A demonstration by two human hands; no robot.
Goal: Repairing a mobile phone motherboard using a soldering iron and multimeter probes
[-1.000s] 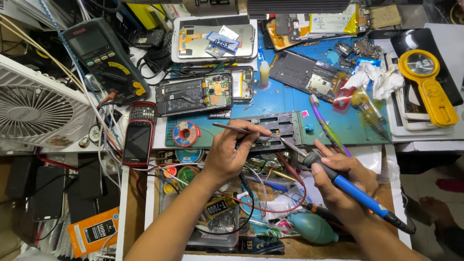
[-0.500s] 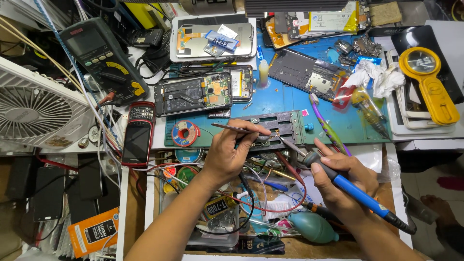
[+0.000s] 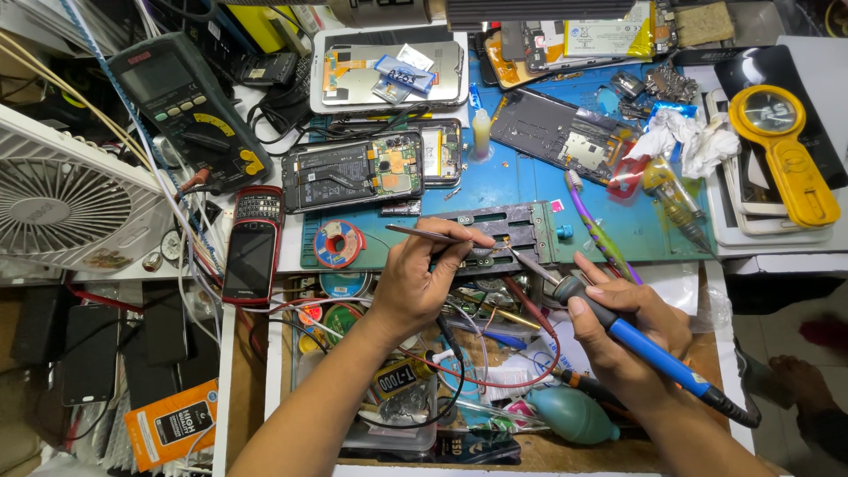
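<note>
Left hand [image 3: 424, 283] pinches thin tweezers [image 3: 433, 235] over a small part clamped in the grey holder [image 3: 521, 231] at mid-frame, on the blue mat [image 3: 530, 190] of the worktop. Right hand [image 3: 632, 336] is wrapped around a blue-handled soldering iron [image 3: 654, 353], its tip at that same part. Soldering looks under way, not finished; an opened phone [image 3: 353, 172] lies above, still unassembled.

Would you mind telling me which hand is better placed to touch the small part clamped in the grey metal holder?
The right hand: it grips the blue-handled soldering iron, whose tip already points at the grey metal holder. The left hand holds thin metal tweezers over it.
</note>
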